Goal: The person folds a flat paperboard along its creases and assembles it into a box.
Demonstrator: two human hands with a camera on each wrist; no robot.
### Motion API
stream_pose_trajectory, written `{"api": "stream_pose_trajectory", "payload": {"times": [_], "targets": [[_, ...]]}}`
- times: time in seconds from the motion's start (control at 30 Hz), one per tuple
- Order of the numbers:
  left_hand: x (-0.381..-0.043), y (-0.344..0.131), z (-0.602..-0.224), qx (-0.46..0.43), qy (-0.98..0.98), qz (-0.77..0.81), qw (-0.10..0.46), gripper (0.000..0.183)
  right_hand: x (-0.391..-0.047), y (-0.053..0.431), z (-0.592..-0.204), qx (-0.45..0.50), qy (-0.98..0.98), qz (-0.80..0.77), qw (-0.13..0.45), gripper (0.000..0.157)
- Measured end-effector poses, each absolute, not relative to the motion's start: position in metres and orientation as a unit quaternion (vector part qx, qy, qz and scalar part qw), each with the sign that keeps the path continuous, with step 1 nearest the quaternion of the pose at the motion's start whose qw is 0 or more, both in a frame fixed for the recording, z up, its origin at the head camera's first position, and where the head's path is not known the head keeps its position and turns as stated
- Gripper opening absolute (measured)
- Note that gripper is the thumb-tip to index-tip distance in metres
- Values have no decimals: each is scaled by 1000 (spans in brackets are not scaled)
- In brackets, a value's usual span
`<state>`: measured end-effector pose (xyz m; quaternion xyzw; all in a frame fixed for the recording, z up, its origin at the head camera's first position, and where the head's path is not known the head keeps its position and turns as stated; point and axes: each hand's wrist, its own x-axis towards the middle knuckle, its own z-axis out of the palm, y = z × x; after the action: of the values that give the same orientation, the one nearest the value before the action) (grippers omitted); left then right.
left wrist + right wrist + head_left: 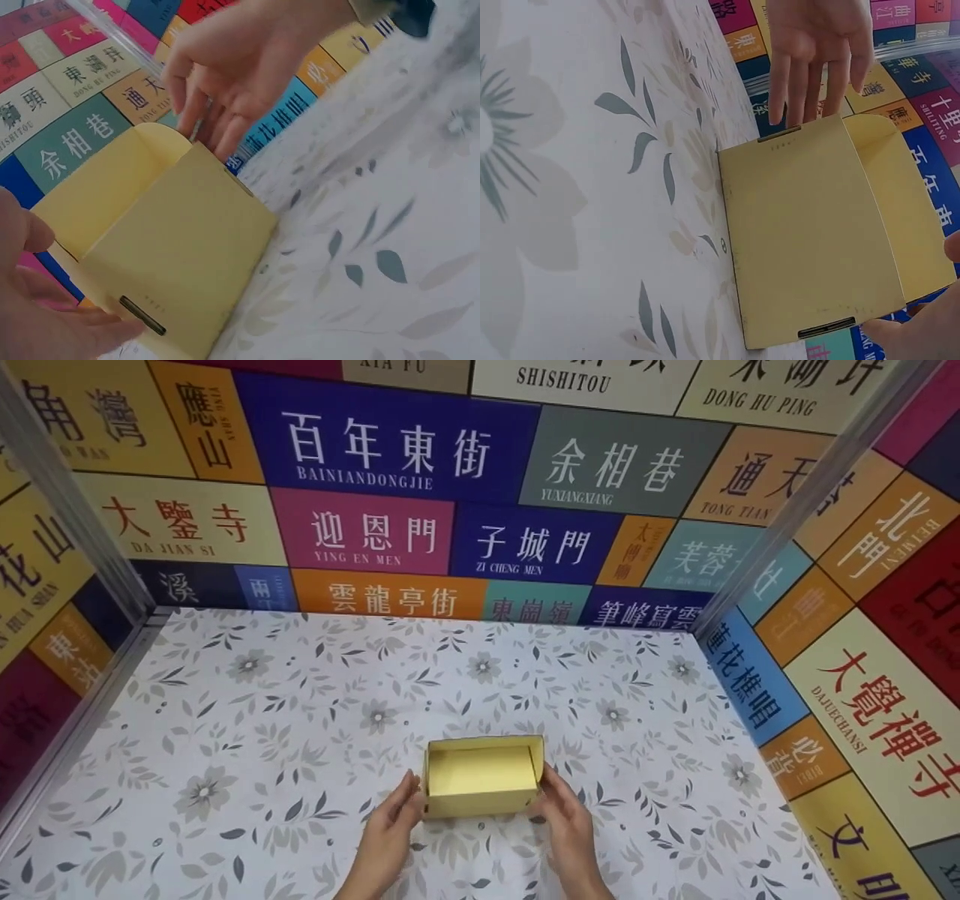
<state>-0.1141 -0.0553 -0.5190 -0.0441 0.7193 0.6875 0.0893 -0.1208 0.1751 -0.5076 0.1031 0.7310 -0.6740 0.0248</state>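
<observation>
A small yellow cardboard box (480, 805), its top uncovered, stands on the floral-patterned table surface (315, 720) in the head view. Its inside shows plain yellow, with nothing visible in it. Dark slots mark both ends of the near wall (810, 232) in the right wrist view. My left hand (388, 831) is at the box's left end, its fingers extended and loose. At the opposite end is my right hand (568, 829), fingers slightly bent along the side (240, 67). Whether the fingertips press the box or only lie beside it is hard to tell.
Behind the table rises a back wall (390, 435) of coloured panels with Chinese place names. Similar side walls stand at the left (37, 585) and right (862, 682). Clear plastic-like strips (810, 495) run along the corners.
</observation>
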Motion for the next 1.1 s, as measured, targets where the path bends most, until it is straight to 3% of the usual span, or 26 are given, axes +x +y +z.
{"api": "stream_pose_trajectory", "payload": {"times": [0.23,0.33,0.5,0.63,0.77,0.93,1.1], "targets": [[-145,-63,-501,-106,647,704,272,106,-142,189,-495,77,693,-712,84,59],[-152,-67,-497,-86,619,718,307,117,-153,196,-490,67,674,-721,148,69],[-162,-64,-492,-86,620,718,306,113,-167,209,-487,28,641,-726,248,85],[-167,-63,-489,-85,640,701,301,109,-173,212,-486,13,641,-712,285,93],[-167,-62,-489,-91,646,696,301,107,-174,209,-485,-3,665,-693,279,90],[-167,-62,-492,-100,654,693,285,90,-173,205,-484,11,686,-679,262,81],[-163,-68,-495,-66,682,674,275,85,-172,207,-484,13,683,-681,263,72]]}}
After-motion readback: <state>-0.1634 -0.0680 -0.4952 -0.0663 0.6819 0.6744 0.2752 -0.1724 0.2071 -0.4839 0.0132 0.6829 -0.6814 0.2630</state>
